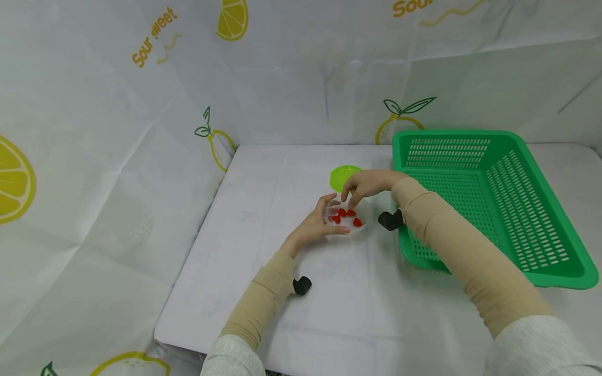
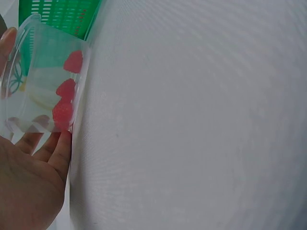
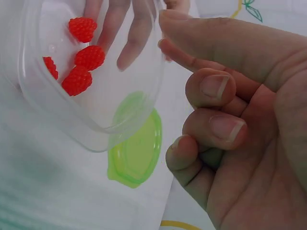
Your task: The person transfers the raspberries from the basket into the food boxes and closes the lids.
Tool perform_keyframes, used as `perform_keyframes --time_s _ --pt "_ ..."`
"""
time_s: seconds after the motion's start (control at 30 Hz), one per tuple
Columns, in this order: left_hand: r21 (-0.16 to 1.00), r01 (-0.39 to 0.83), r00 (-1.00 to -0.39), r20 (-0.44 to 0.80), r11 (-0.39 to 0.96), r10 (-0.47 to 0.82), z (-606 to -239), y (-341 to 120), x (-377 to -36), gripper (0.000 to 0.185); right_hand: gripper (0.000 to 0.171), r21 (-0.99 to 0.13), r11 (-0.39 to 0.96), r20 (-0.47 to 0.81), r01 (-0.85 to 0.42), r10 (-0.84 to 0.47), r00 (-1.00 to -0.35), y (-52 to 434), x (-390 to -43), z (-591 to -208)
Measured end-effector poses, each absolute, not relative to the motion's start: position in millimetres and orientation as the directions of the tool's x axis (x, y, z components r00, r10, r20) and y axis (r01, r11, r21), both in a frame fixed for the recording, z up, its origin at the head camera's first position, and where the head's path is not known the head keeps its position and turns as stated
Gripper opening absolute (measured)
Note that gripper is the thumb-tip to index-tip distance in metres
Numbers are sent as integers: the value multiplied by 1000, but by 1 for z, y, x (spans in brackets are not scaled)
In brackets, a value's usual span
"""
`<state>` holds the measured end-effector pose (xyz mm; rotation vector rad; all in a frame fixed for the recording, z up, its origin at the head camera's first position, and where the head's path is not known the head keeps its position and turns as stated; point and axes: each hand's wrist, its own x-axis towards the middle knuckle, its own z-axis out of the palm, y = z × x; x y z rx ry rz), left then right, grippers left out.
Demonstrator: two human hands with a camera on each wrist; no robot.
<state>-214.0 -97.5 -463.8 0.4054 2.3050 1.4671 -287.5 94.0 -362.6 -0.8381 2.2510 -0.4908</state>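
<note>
Left hand: the left hand (image 1: 316, 225) lies on the bench on the near side of the clear container (image 1: 345, 216). Its fingers (image 2: 45, 146) are loosely spread and curl around the near wall, thumb on one side, the others on the other side, so the hand holds the container steady.

Clear container: a round tub of transparent plastic, open on top. It stands on the bench between the two hands, and from the wrist cameras it seems a little tilted; how much, I cannot tell.

Raspberries: several small red raspberries (image 1: 346, 215) lie on the bottom of the container, close together.

Right hand: the right hand (image 1: 367, 185) is over the far rim of the container. Thumb and forefinger are stretched toward the rim and nearly meet; the other three fingers (image 3: 211, 110) are curled into the palm. I see nothing between the fingertips, and whether they touch the rim I cannot tell.

Doing it well: I think the holding hand should keep the tub firm and level, because thin plastic bends easily and the berries may roll out.

Green lid: a lime-green lid (image 1: 345, 177) lies flat just behind the container.

Green basket: a perforated green basket (image 1: 489, 198) stands to the right of the container.

Bench: a white covered bench (image 1: 263, 250).

Room: behind the container hang white sheets printed with lemons (image 1: 14, 180).
</note>
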Motion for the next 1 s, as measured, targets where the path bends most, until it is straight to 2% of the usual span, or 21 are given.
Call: perform_keyframes --time_s 0.3,0.43,0.6,1.0 --pt "915 45 -883 -152 402 443 -466 -98 -214 92 32 -595 683 -419 -425 -714 -561 98 -279 -347" --pt "915 47 -881 -151 401 448 -466 -98 -215 96 27 -601 682 -394 -417 -706 -588 105 -276 -339" --pt "915 51 -882 -146 400 448 -464 -97 -215 95 30 -618 680 -366 -395 -693 -621 117 -274 -333" --pt "918 32 -886 -157 395 437 -463 -96 -215 95 30 -727 647 -263 -229 -571 -778 157 -271 -319"
